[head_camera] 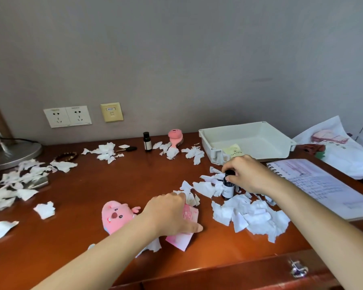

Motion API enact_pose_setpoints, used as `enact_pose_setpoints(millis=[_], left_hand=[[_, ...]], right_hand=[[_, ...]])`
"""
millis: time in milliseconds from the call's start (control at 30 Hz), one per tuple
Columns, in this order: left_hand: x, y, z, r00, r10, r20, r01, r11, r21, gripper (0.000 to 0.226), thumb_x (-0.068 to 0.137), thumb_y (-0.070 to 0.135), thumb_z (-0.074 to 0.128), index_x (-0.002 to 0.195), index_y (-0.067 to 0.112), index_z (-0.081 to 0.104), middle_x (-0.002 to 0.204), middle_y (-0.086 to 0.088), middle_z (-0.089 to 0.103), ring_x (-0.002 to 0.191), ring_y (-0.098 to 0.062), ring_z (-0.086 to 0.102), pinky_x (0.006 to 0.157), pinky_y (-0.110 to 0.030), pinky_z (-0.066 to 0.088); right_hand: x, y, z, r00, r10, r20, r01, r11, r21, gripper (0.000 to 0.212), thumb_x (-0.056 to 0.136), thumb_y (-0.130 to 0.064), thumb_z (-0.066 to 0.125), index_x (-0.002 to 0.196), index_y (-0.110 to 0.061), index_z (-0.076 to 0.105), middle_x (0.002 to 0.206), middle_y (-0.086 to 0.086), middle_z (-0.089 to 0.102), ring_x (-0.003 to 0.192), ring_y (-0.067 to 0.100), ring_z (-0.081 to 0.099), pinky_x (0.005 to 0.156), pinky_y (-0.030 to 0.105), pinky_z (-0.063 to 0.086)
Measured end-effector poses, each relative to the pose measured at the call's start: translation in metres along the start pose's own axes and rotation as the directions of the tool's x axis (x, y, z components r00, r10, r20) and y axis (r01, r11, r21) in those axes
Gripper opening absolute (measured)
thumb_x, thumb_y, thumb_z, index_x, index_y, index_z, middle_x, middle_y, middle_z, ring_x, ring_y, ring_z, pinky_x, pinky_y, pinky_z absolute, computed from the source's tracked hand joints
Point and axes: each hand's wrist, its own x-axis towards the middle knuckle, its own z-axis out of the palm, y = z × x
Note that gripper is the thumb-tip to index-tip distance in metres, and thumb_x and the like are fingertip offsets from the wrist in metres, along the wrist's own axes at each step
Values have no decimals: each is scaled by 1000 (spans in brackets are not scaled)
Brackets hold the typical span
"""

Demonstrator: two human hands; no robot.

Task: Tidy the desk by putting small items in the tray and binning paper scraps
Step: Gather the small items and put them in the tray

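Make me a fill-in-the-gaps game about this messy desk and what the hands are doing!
1. The left hand rests on a ____ packet.
2. The tray holds one ____ sachet.
3. The right hand grips one bottle; with the other bottle by the wall, that makes ____ bottles.

Missing words: pink; yellow; two.

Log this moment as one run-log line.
right grip: holds dark bottle by cap | left grip: rests on pink packet | tray: yellow sachet inside | paper scraps: on desk
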Motion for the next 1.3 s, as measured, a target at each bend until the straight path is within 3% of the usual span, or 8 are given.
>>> enact_pose_setpoints(millis=[267,533,700,833,1067,1133,1233,1300], left_hand=[[-3,0,6,998,32,-55,-37,994,-101,49,84,46,60,122,19,44,106,-2,60,95,-24,60,70,-31,47],[5,-16,-25,980,112,-166,-156,946,-285,23,88,30,60,106,17,59,88,2,60,72,-15,55,61,-24,45],[24,-20,-59,954,128,-271,-230,893,-386,15,90,24,61,99,12,64,94,-4,67,87,-18,65,77,-35,55],[50,-12,-90,911,83,-403,-293,819,-493,15,91,24,59,92,11,65,87,3,65,85,-16,61,70,-26,48],[135,6,-125,868,-105,-486,-306,659,-688,13,86,19,65,81,19,54,90,-11,68,76,-27,63,64,-34,52],[160,11,-130,868,-124,-481,-291,658,-695,20,86,15,65,78,20,47,89,-12,67,71,-25,61,58,-31,48],[194,18,-132,862,-140,-488,-286,661,-694,16,86,11,63,83,17,48,88,-10,64,84,-28,65,75,-36,54],[213,23,-129,856,-120,-503,-292,690,-662,13,86,8,61,87,16,51,84,-5,62,79,-25,62,71,-28,48]], right_hand=[[-4,-3,2,1000,-5,-4,5,1000,24,30,93,-17,56,122,-18,62,117,5,62,88,14,54,71,23,40],[-2,-2,-17,996,-61,-58,66,994,81,20,91,-18,59,110,-17,66,74,-12,49,61,0,41,53,16,30],[8,1,-46,980,-76,-182,94,992,88,18,88,-18,62,106,-15,66,65,-16,44,61,1,43,54,16,32],[25,10,-66,963,-67,-260,92,992,85,15,86,-16,64,101,-12,65,65,-11,49,74,19,52,69,29,43],[75,46,-80,947,-10,-322,40,995,86,12,84,-11,64,96,-12,66,64,-15,46,78,18,46,71,23,34],[89,57,-78,950,11,-311,18,996,91,12,84,-11,64,95,-14,66,68,-10,50,78,19,47,71,24,37],[111,73,-73,952,37,-303,-10,996,89,12,84,-11,63,95,-13,66,78,-3,54,78,19,47,73,27,41],[125,81,-68,953,60,-297,-29,994,107,13,83,-9,63,95,-11,66,81,-1,56,80,20,49,74,28,43]])
